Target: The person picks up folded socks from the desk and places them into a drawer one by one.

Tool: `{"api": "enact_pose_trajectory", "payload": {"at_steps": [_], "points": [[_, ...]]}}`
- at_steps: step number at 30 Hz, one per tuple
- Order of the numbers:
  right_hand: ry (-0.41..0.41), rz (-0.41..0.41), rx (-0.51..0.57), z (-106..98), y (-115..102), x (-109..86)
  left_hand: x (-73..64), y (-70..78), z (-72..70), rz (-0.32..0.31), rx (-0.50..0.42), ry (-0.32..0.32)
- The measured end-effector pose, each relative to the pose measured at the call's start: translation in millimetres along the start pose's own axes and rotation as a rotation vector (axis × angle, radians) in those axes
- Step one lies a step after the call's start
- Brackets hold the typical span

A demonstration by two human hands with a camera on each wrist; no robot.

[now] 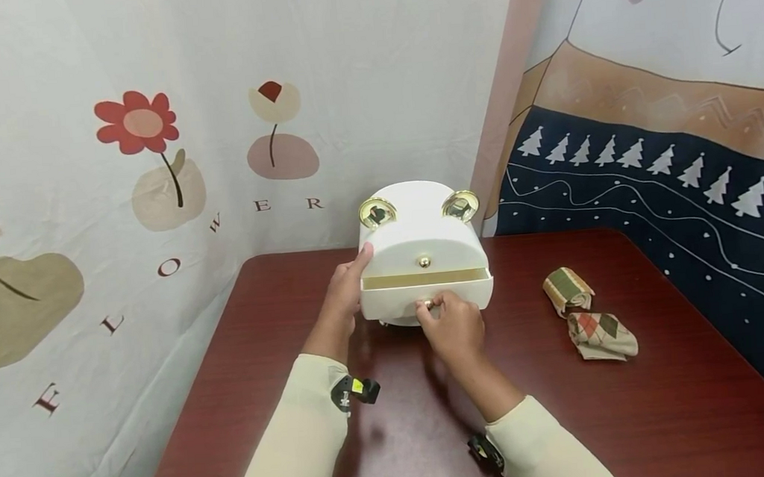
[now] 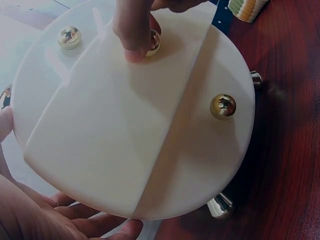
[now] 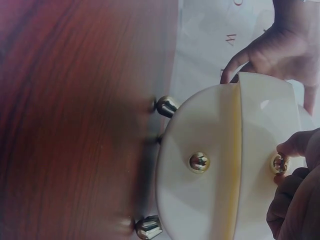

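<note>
A white, round-fronted drawer box (image 1: 414, 225) with gold bell-like ears stands on the table. Its middle drawer (image 1: 394, 303) is pulled partway out, and the part of the inside that shows looks yellowish. My right hand (image 1: 456, 326) pinches that drawer's gold knob (image 3: 278, 164) between thumb and fingers. Against the box's left side rests my left hand (image 1: 345, 286), thumb up and fingers fairly straight along the side. Further gold knobs sit on the upper front (image 1: 424, 263) and the lower front (image 3: 199, 163).
Two rolled socks, one striped green (image 1: 568, 289) and one argyle (image 1: 603, 336), lie to the right on the dark red table (image 1: 534, 376). Short metal feet (image 3: 149, 227) hold up the box. Printed cloth (image 1: 370, 82) hangs behind the table.
</note>
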State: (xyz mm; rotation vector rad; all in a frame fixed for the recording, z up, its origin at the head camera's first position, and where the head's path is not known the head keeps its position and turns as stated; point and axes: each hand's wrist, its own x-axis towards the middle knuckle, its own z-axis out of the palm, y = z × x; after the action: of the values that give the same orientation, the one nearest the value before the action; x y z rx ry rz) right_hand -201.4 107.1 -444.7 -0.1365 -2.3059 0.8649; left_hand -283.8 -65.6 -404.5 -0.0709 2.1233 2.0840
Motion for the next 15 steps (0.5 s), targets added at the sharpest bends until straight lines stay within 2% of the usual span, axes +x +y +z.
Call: {"api": "enact_pose_trajectory", "payload": {"at_steps": [15], "points": [[-0.09,0.058,-0.049,-22,-9,-18.8,0.9,-1.8,-0.8,-0.016,-0.012,0.017]]}}
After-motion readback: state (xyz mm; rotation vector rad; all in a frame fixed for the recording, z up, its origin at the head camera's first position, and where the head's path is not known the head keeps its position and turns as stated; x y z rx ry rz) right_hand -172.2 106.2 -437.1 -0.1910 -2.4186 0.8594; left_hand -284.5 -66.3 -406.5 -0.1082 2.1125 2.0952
